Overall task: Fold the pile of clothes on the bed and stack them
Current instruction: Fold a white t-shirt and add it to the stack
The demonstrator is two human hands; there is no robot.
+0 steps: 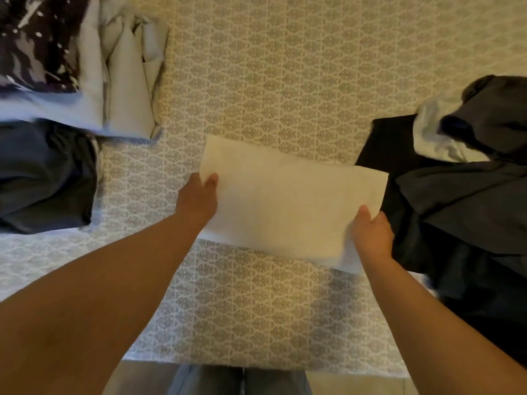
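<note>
I have a white cloth (pixel 288 206) in the middle of the bed (pixel 285 67), already folded down to a neat rectangle, and I am holding it at both short ends. My left hand (pixel 198 199) grips the left edge, thumb on top and the other fingers hidden underneath; my right hand (pixel 372 233) grips the near right corner the same way, thumb pressed on the top face, the rest tucked under the cloth. So both sets of fingers are pinching the cloth; how those under it lie I cannot tell. Whether it lies flat on the bed or is lifted just clear of it I cannot tell

As for progress, I judge the job to be somewhere around the middle. On the left of the bed sit things that look finished: a dark blue folded piece (pixel 45 178) nearest me, and beyond it pale folded pieces (pixel 125 81) with a dark purple patterned one (pixel 37 44) beside them. They lie next to each other, not in one tidy stack, so the stacking looks only partly done

On the right is the pile of clothes (pixel 462 201) yet to be folded: dark grey and black garments heaped loosely, with something white (pixel 436 135) showing among them near the top

The white cloth looks folded enough to go over to the left group; then the right heap remains
</note>
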